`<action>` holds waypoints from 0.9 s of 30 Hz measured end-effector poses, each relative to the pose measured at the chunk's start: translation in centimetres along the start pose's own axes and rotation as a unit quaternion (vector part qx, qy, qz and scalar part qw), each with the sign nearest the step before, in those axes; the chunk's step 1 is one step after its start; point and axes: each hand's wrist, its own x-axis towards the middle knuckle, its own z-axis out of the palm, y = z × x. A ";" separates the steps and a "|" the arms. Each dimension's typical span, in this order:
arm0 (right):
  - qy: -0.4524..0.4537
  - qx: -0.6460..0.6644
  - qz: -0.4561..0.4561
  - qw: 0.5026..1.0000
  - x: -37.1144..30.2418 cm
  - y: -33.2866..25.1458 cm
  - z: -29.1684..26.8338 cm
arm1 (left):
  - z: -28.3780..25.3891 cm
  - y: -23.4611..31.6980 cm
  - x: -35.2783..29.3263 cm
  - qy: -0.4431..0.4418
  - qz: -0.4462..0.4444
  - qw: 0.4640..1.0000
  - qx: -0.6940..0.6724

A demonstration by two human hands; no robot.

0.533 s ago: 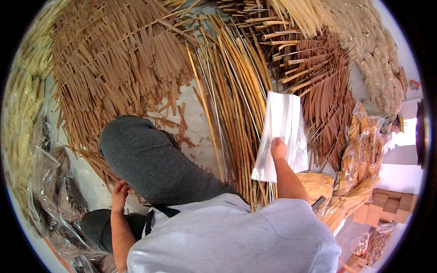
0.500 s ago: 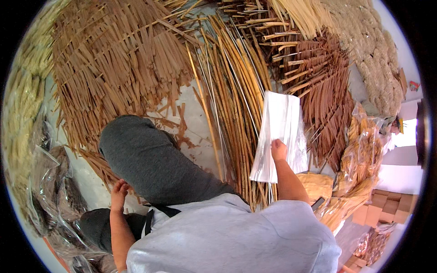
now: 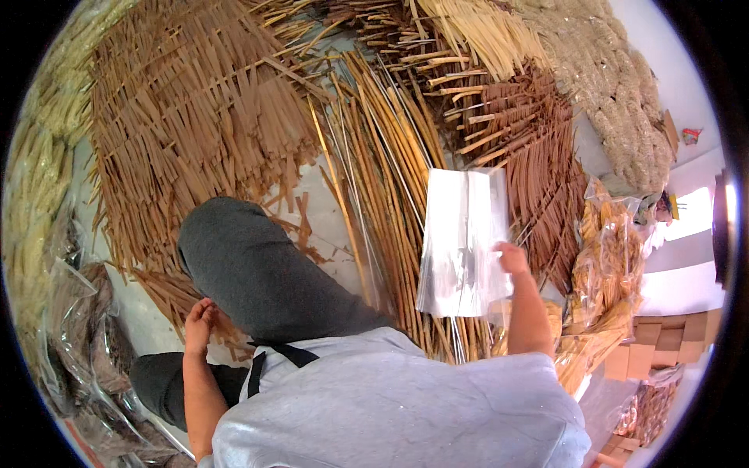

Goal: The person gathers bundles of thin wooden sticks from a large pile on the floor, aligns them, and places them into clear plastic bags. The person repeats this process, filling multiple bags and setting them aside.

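A stack of clear plastic sleeves (image 3: 455, 238) lies over the lower part of a bundle of long tan sticks (image 3: 390, 168). At the stack's right edge my right hand (image 3: 512, 258) is closed, its fingertips on a thin plastic sleeve there. The fingers are slightly smeared. My left hand (image 3: 200, 321) hangs beside my bent knee, close to strips of brown dried leaf (image 3: 168, 292). Its fingers are loosely bent and I see nothing in them.
Brown leaf thatch panels (image 3: 203, 109) spread at the upper left, and a darker, reddish pile (image 3: 534, 140) lies right of the sticks. Plastic-wrapped straw-coloured bundles (image 3: 605, 265) stand at the right, dark wrapped bundles (image 3: 94, 335) at the left. Brown cardboard boxes (image 3: 663, 347) sit farther right.
My right hand has moved from the middle of the plastic sleeves to their right edge. The stack has shifted slightly left and lies straighter. My left hand has barely moved.
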 end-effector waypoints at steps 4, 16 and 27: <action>0.489 0.196 0.409 0.745 2.3 16.1 -6.0 | 0.7 0.0 0.2 -0.029 0.072 0.996 -0.042; 0.551 0.214 0.110 0.799 8.0 10.2 -39.7 | 2.8 4.9 -2.6 0.055 0.152 0.980 -0.120; 0.468 0.339 -0.301 0.759 -6.6 -18.2 -51.6 | 6.1 12.9 -9.8 0.089 0.262 0.943 -0.184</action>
